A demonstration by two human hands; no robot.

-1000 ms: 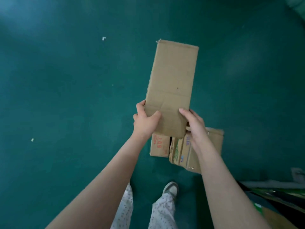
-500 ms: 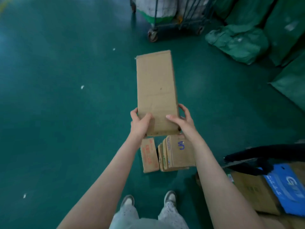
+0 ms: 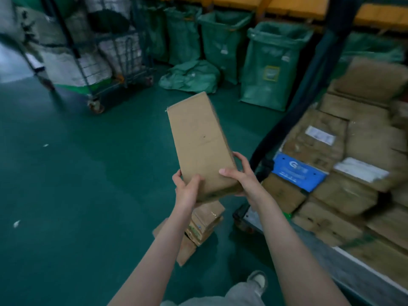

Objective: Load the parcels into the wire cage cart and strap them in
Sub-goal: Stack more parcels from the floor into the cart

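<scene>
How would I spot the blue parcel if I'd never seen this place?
Find the cart on the right, piled with brown boxes. On the pile's near-left edge, right of the held box, lies the blue parcel. It alone is blue, with white print.

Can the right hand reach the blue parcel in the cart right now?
Probably not yet: the right hand grips the cardboard box along with the left hand. The blue parcel lies close by, past a dark bar; reachable once freed, likely.
</scene>
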